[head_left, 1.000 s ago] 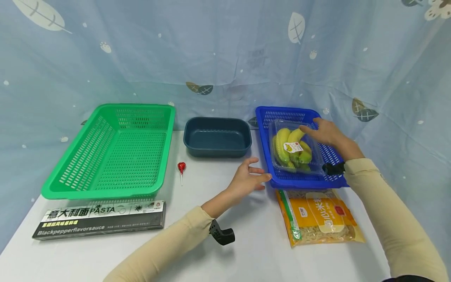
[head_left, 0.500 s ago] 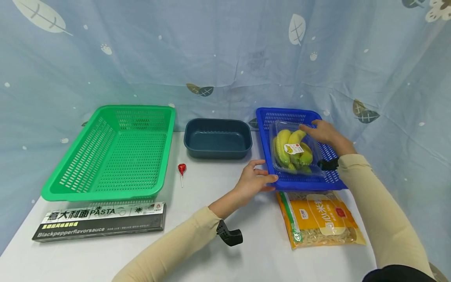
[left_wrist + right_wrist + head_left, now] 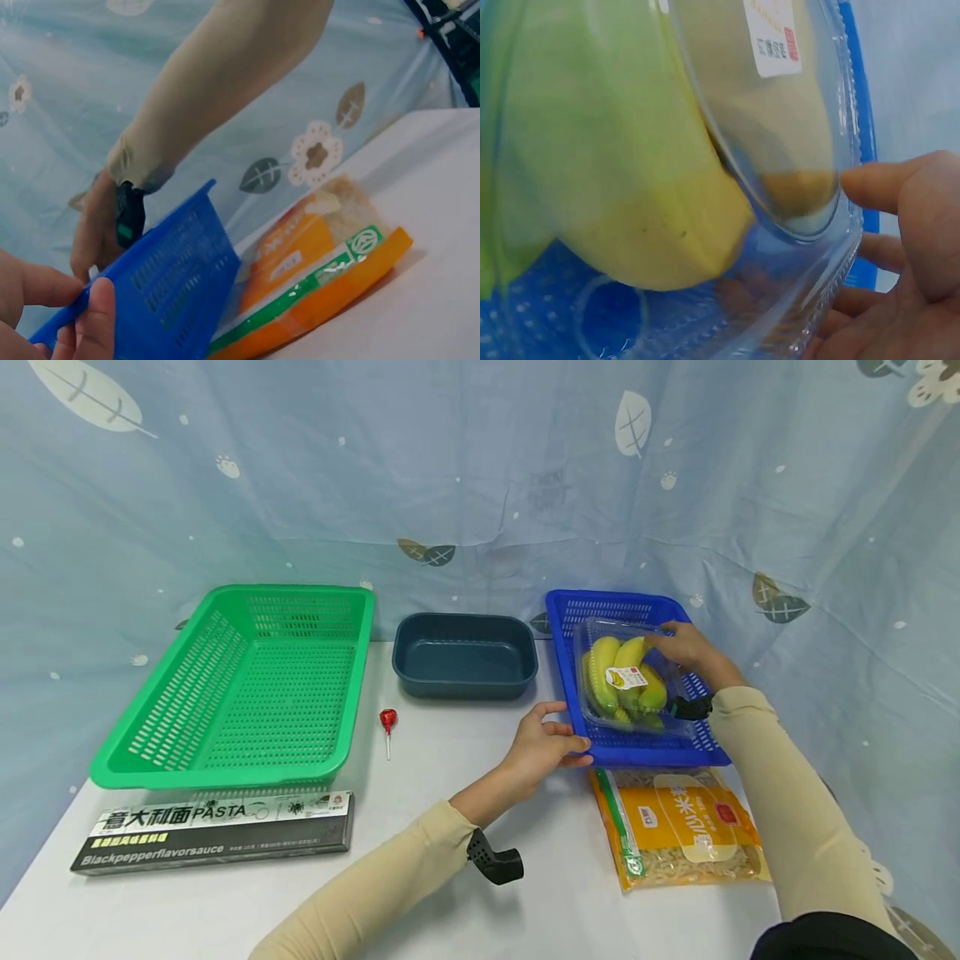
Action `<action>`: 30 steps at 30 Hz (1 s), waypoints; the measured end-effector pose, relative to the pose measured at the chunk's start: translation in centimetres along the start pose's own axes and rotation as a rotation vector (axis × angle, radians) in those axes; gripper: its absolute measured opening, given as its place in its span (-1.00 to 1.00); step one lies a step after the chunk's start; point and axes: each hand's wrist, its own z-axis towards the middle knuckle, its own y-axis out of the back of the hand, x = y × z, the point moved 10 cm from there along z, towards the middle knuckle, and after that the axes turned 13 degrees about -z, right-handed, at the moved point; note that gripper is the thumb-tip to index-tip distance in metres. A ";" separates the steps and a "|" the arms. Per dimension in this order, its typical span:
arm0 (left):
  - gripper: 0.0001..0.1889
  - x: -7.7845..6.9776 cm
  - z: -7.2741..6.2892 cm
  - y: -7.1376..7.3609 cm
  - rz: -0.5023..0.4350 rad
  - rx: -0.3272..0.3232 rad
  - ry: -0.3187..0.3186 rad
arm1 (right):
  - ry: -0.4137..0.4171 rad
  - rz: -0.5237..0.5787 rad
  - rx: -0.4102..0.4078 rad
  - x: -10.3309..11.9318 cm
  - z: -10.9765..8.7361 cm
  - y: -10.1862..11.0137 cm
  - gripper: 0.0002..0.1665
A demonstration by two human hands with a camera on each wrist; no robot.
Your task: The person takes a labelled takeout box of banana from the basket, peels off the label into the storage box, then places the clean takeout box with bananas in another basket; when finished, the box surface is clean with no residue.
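My left hand pinches the rim of the blue basket near its front corner. My right hand grips the clear box of bananas by its right edge, inside the basket.

Left hand on blue basket — right hand on banana box.

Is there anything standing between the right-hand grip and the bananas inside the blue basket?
Yes: the clear plastic box encloses the bananas; the right-hand grip is at its edge. Nothing visible stands between grip and box.
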 end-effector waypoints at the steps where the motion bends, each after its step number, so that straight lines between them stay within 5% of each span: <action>1: -0.37 0.1 0.0 0.0 -0.002 -0.001 0.001 | -0.003 0.010 -0.007 -0.2 0.0 0.1 -0.06; 11: -0.37 -0.1 -0.1 -0.2 0.003 -0.001 -0.002 | 0.010 0.120 -0.071 -0.2 -0.8 1.0 -0.30; 30: -0.38 -0.1 -0.3 0.2 0.016 0.009 -0.022 | 0.083 0.105 -0.407 2.6 -5.5 7.4 -0.38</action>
